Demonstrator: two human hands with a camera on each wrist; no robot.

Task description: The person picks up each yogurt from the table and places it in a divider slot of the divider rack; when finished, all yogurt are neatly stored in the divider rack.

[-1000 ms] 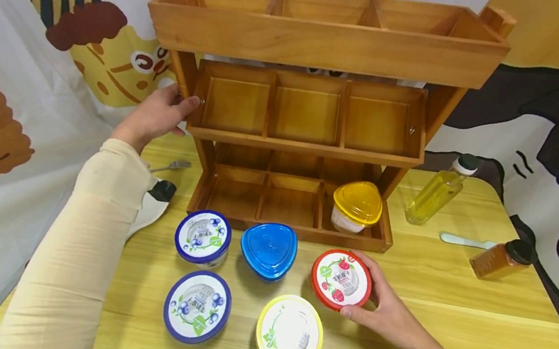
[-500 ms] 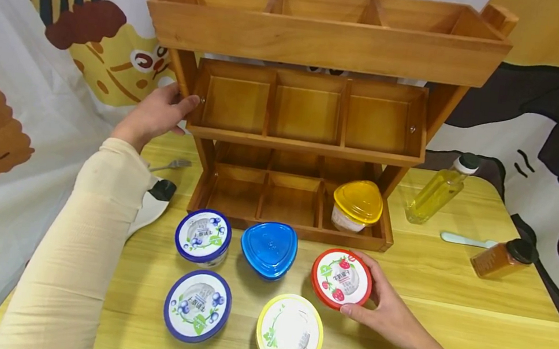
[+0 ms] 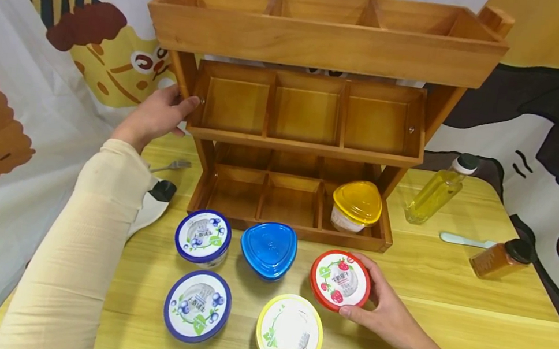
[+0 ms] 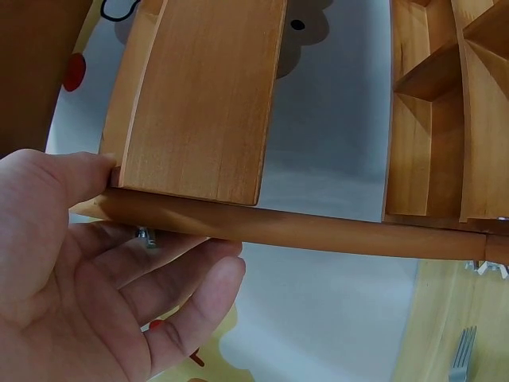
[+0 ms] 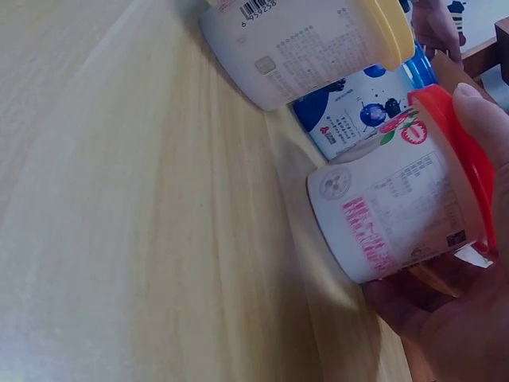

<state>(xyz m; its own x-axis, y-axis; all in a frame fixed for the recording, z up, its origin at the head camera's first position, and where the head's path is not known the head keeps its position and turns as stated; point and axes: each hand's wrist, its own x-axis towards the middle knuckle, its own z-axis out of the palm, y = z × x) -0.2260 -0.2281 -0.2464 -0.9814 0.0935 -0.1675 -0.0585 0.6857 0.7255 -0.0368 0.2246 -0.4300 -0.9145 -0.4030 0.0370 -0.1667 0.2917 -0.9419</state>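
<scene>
A three-tier wooden rack (image 3: 326,46) with divided trays stands at the back. My left hand (image 3: 153,115) grips its left side post (image 4: 318,227), thumb on one side and fingers on the other. With my right hand (image 3: 392,319) I hold a round tub with a red lid (image 3: 340,281) and strawberry print, in front of the rack. In the right wrist view the thumb lies at the lid and the fingers go round the white tub wall (image 5: 398,199). Beside it are a tub with a pale yellow lid (image 3: 289,334) and a blue three-cornered tub (image 3: 269,250).
Two blueberry tubs (image 3: 203,237) stand at left front. A yellow-lidded tub (image 3: 357,203) sits in the bottom tray's right compartment. To the right are an oil bottle (image 3: 436,194), a spice jar (image 3: 502,259) and a pale-handled utensil (image 3: 466,240). A fork (image 3: 173,165) and white utensil (image 3: 148,211) lie left.
</scene>
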